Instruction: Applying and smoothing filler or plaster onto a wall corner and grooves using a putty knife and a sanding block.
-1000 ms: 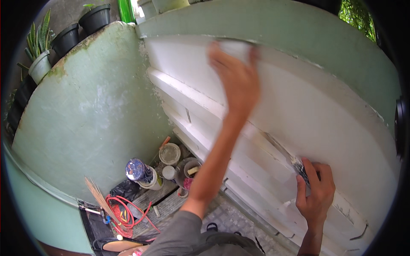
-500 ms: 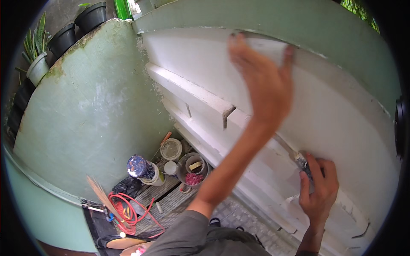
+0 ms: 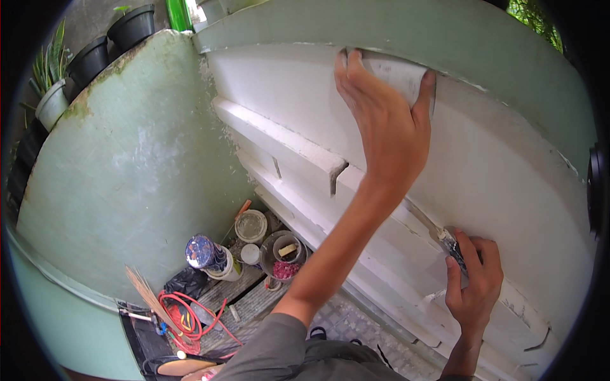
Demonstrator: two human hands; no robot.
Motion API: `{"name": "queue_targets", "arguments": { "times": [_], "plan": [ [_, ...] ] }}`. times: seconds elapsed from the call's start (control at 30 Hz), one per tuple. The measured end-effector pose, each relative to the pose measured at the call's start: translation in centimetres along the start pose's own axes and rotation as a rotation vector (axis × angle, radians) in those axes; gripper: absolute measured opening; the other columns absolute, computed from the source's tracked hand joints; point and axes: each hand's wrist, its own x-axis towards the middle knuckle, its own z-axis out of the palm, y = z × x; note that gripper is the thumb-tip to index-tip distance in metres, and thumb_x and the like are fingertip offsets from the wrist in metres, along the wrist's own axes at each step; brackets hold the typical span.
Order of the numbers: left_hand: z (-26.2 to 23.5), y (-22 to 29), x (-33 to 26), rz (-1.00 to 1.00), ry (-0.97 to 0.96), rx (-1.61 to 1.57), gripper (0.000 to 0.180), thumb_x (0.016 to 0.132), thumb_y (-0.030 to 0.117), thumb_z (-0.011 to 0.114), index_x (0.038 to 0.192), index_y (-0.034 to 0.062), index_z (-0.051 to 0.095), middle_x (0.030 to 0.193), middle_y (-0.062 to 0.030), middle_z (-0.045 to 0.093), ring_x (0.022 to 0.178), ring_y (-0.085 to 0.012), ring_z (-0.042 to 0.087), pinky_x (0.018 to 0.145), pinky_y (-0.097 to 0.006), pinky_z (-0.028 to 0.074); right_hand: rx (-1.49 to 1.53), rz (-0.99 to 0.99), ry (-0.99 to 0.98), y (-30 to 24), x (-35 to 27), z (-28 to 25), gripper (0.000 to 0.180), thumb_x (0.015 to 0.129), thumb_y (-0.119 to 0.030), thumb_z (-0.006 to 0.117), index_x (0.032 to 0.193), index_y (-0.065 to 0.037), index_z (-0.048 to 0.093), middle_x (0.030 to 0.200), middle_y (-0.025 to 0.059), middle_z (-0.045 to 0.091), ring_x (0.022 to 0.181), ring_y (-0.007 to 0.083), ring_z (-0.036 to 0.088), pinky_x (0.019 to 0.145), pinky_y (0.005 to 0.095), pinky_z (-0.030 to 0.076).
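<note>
Head view, looking down a white wall [image 3: 508, 184] with stepped mouldings [image 3: 286, 143]. The left hand [image 3: 387, 120] is pressed flat high on the wall, fingers spread over a pale sanding pad [image 3: 400, 73] just below the green upper band [image 3: 394, 25]. Compared with the two earlier views, this hand has travelled up and to the right along the top edge of the white area while the pad stays under the palm; the stroke reads as rubbing along that upper edge. The right hand [image 3: 473, 286] has stayed low on the wall, its fingers closed around the handle of a putty knife [image 3: 445, 238] whose blade lies against the lower moulding. On the floor below stand a capped bottle [image 3: 206, 257], a lidded tub [image 3: 251, 225], an open container [image 3: 284, 254], a red cord [image 3: 190, 314] and a small broom [image 3: 149, 298]. Potted plants [image 3: 89, 57] line the green side wall [image 3: 127, 178].
</note>
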Motion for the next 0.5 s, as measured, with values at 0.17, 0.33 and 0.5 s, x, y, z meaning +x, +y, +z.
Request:
{"name": "queue_targets", "arguments": {
  "times": [0.17,0.33,0.5],
  "plan": [
    [1.4,4.3,-3.0,0.108,-0.050,0.078,0.076,0.097,0.018,0.074,0.141,-0.0200,0.025,0.144,-0.0439,0.029,0.137,-0.0569,0.034,0.113,-0.065,0.029,-0.019,-0.024,0.024,0.6,0.3,0.1,0.041,0.083,-0.008,0.072,0.123,0.000,0.073,0.096,0.0139,0.064,0.081,0.0299,0.060,0.071,0.0409,0.050],
    [1.9,3.7,-3.1,-0.013,-0.003,0.044,0.084,0.095,0.021,0.073,0.145,-0.0214,0.020,0.147,-0.0469,0.026,0.139,-0.0631,0.028,0.115,-0.069,0.026,-0.022,-0.003,0.000,0.3,0.5,0.6,0.042,0.082,-0.007,0.072,0.123,0.000,0.073,0.096,0.0140,0.064,0.081,0.0299,0.060,0.071,0.0410,0.050],
    [0.2,0.8,0.6,-0.162,0.037,-0.068,0.085,0.099,0.020,0.070,0.147,-0.0246,0.016,0.150,-0.0495,0.022,0.142,-0.0644,0.026,0.120,-0.067,0.022,-0.013,0.009,0.003,0.3,0.0,-0.2,0.042,0.082,-0.008,0.071,0.123,0.000,0.073,0.096,0.0138,0.065,0.082,0.0298,0.061,0.071,0.0412,0.051]
  ]
}}
